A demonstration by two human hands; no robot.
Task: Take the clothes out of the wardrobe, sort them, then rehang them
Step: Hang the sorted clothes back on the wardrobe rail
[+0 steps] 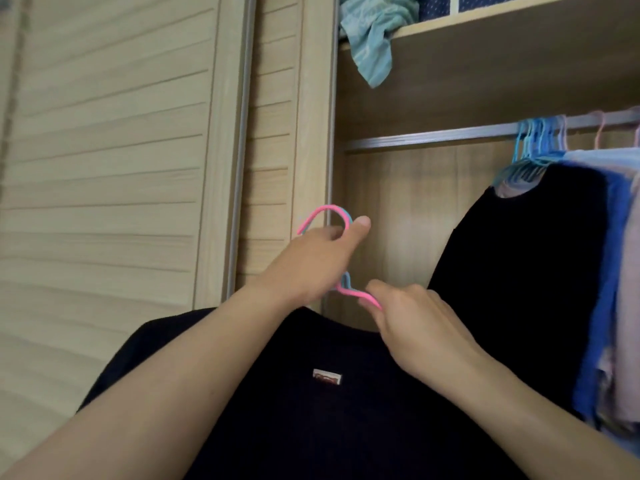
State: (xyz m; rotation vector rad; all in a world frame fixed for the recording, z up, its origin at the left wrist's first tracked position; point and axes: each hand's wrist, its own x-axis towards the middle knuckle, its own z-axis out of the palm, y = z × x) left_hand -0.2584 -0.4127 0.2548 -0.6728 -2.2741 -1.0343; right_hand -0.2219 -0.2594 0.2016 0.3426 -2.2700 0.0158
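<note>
— Two hands up, doing what?
— Both reach forward. The left hand [320, 251] curls its fingers round the hook of a pink hanger [327, 213], thumb pointing to one o'clock. The right hand [412, 317] pinches the hanger's shoulder.
— The garment?
— A black top [311, 410] hangs below them, at six o'clock; the wardrobe rail [433, 136] runs at two o'clock.

Garment [311, 410] at six o'clock before the wardrobe; rail [433, 136] at two, clothes [554, 254] hanging at three; shelf [485, 29] above, perhaps holding cloth [374, 39].
</note>
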